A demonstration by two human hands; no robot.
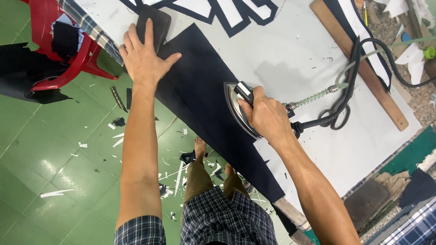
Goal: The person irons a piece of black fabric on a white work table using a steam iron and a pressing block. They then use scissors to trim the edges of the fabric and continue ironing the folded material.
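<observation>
- Head view: the dark fabric strip (pixel 206 104) lay diagonally across the white tabletop (pixel 295 59).
- The left hand (pixel 144 56) lay flat, fingers spread, on the strip's far end.
- The right hand (pixel 267 113) was clamped on the steam iron (pixel 238 106), which was pressed on the strip's middle.

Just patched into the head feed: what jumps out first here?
A long strip of dark navy fabric runs diagonally across the white table, with the right hand gripping a steam iron on it. The left hand lies flat on the fabric's far end. Paper scraps litter the green floor, and a red plastic chair stands top left.
</observation>
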